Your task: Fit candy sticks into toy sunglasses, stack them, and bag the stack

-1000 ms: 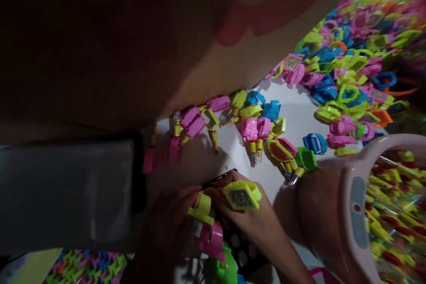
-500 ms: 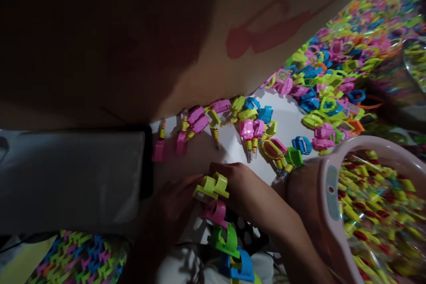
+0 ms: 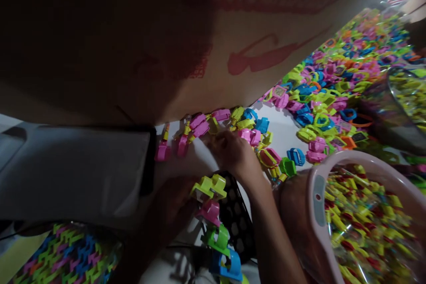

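Observation:
My left hand [image 3: 171, 208] grips a linked chain of plastic toy rings [image 3: 214, 222], yellow-green at the top, then pink, green and blue, hanging toward me. My right hand [image 3: 231, 151] reaches forward over the white surface [image 3: 293, 131] to a row of loose toy rings [image 3: 248, 131] along the cardboard box; its fingers touch a yellow-and-pink one. Whether it grips that piece is unclear in the blur.
A brown cardboard box [image 3: 199, 44] with red print walls the far side. A big heap of coloured rings [image 3: 339, 80] lies at the right. A pink basin [image 3: 316, 191] of wrapped yellow pieces sits at the lower right. A grey flat object [image 3: 73, 173] lies left, a black perforated tray [image 3: 236, 217] beneath the chain.
My right hand left the chain and moved forward to the row of loose rings. The yellow-green ring now sits joined at the top of the chain in my left hand.

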A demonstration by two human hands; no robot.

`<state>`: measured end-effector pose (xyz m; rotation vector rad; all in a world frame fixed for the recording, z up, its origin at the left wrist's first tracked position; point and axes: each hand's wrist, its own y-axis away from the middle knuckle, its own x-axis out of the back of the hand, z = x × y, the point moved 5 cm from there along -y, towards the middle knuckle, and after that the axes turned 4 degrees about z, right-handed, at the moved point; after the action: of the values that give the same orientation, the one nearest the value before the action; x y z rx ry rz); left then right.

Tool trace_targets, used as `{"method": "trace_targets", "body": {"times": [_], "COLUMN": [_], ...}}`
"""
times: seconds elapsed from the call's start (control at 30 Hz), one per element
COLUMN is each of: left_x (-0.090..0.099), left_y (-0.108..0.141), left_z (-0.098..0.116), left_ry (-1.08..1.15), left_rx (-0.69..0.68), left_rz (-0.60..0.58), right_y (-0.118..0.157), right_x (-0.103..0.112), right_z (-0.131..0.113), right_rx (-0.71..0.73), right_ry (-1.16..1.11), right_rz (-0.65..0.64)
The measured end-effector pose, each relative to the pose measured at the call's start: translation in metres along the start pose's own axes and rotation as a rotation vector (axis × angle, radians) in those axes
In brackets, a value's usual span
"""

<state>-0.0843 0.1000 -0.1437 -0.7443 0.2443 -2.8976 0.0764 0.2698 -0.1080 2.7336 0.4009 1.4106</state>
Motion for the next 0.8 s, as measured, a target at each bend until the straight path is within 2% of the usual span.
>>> {"method": "trace_targets", "body": {"times": [0.1, 0.17, 0.3, 0.37, 0.47, 0.53, 0.67, 0.8], "left_x": [0.003, 0.002, -0.003, -0.003, -0.003, -0.002, -0.002, -0.002], "left_y": [-0.011, -0.016, -0.020, -0.020, -0.020, -0.021, -0.022, -0.021], "left_z": [0.010, 0.015, 0.015, 0.015, 0.016, 0.018, 0.020, 0.019], "left_ry": [-0.018, -0.068, -0.106, -0.104, -0.113, -0.121, -0.123, -0.107], "left_rx": [0.003, -0.030, -0.090, -0.140, -0.174, -0.176, -0.168, -0.186], "left_rz": [-0.008, -0.022, -0.039, -0.010, 0.016, 0.014, 0.025, 0.055], "right_y": [-0.007, 0.004, 0.058, 0.089, 0.122, 0.130, 0.132, 0.140], "right_x": [-0.010, -0.006, 0.011, 0.008, -0.009, -0.018, -0.025, -0.028], "right_z": [0.005, 0.015, 0.033, 0.037, 0.037, 0.037, 0.037, 0.030], "right_rx": [-0.076, -0.077, -0.114, -0.210, -0.305, -0.266, -0.101, 0.138], "right_ry": [-0.030, -0.114, -0.495, -0.669, -0.783, -0.761, -0.604, -0.384], "right_rz": [0.009, 0.008, 0.056, -0.011, -0.138, -0.128, -0.068, -0.078]}}
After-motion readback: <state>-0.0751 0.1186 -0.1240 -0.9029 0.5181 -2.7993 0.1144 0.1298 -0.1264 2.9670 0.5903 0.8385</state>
